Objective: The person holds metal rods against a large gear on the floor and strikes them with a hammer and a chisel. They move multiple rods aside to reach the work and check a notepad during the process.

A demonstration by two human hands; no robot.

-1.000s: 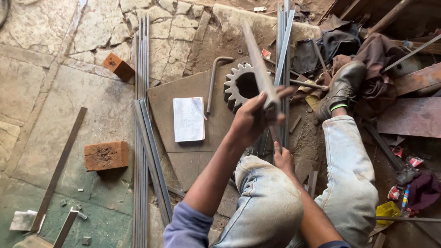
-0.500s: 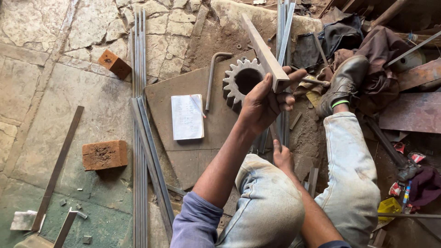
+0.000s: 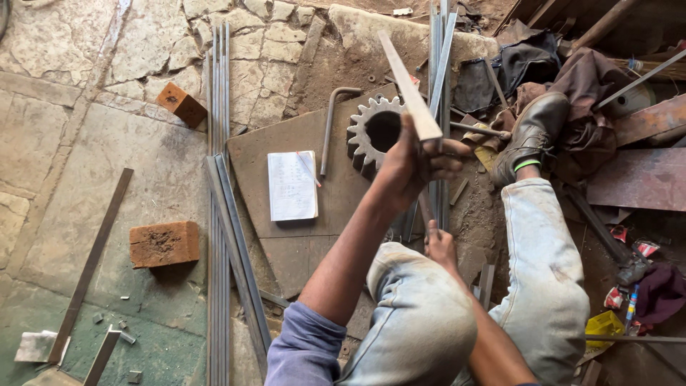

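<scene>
Nearest to us, faded denim knees fill the lower frame, and between them our right hand (image 3: pixel 441 246) is closed around the lower end of a thin metal rod (image 3: pixel 426 211); how tightly it pinches we cannot tell, as the fingers are turned away. Just above, our left hand (image 3: pixel 413 161) is clenched around a flat, pale steel bar (image 3: pixel 407 84), a smooth straight strip that rises tilted up and to the left from the fist. Behind the fist lies a toothed steel gear (image 3: pixel 374 132) with a round bore, dull and gritty, resting on a rust-brown sheet-metal plate (image 3: pixel 286 250). On that plate sit a white notepad (image 3: pixel 292 186) with a red pen and, beside it, a bent L-shaped rod (image 3: pixel 332 121). To the left, long grey square rods (image 3: pixel 216 179) run in a bundle over cracked stone paving, with two rough red bricks (image 3: pixel 163 244) near them. Farther right, a worn dark leather boot (image 3: pixel 532 132) rests among crumpled rags and scrap.
</scene>
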